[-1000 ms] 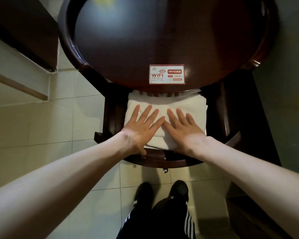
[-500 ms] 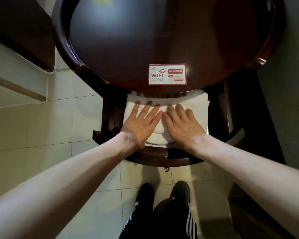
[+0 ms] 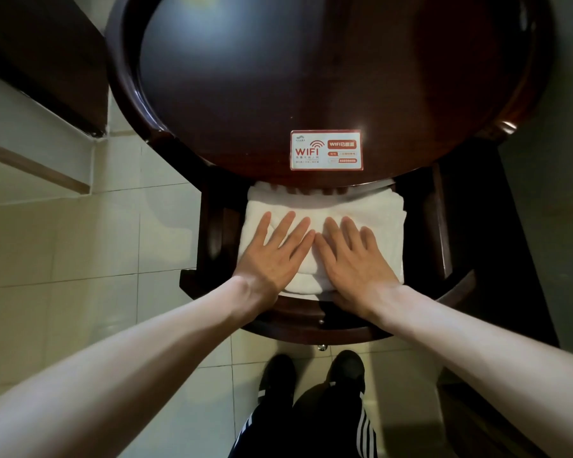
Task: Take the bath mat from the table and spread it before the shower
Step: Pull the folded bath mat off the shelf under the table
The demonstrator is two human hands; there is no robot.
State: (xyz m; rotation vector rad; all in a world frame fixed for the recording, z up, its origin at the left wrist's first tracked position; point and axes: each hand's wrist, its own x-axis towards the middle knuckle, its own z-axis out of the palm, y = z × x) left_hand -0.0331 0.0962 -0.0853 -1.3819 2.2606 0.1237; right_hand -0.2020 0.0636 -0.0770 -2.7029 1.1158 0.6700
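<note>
Both hands, your left hand (image 3: 272, 256) and your right hand (image 3: 354, 262), lie flat side by side with straight fingers, index fingers touching. As far as I can see, they grip nothing. Under them the bath mat (image 3: 377, 213) is folded on the lower shelf (image 3: 311, 325). Its long axis runs left to right, the rounded fold points toward you, and the far edge is hidden under the table top (image 3: 278, 77). I judge almost all is left: lifting, carrying, and spreading it before the shower.

White bath mat (image 3: 371, 213), dark reddish-brown table (image 3: 278, 77), red-and-white WIFI card (image 3: 325, 150), white-striped black trousers (image 3: 328, 431)
</note>
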